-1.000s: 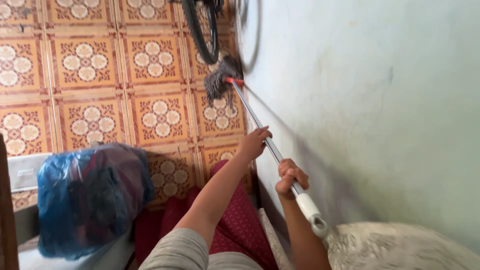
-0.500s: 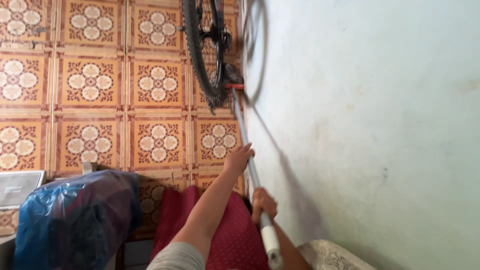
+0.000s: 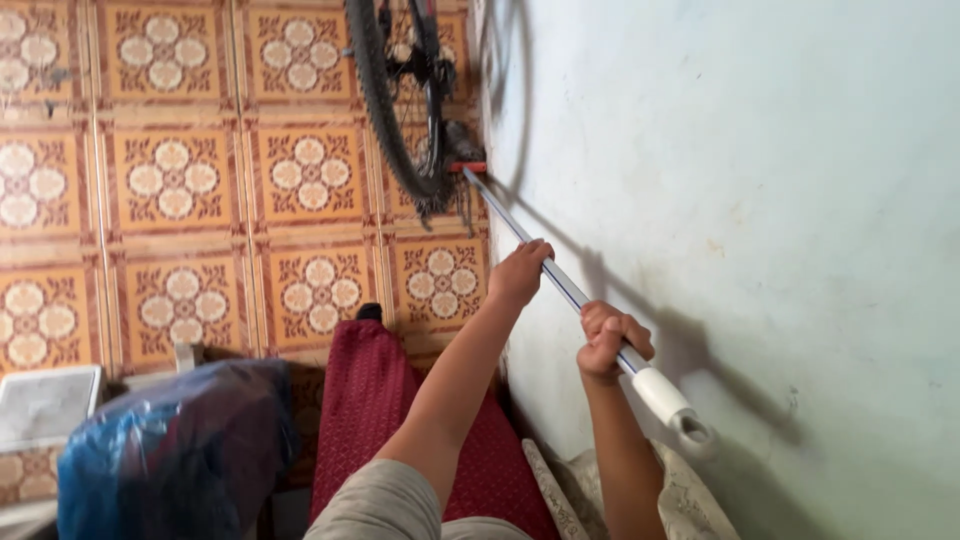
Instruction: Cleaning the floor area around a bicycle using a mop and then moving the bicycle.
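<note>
Both hands grip mop pole [image 3: 560, 280] along right wall [image 3: 750, 200]: left hand [image 3: 520, 275] farther up, right hand [image 3: 610, 340] near white end. Mop head [image 3: 462, 165], seemingly dark strands, lies far behind bike wheel [image 3: 385, 110] on tiled floor [image 3: 180, 180]

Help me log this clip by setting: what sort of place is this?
Probably a room or hallway in a home. The floor is patterned orange tile, a bicycle wheel stands by a plain painted wall, and both hands, left and right, hold a mop handle.
</note>
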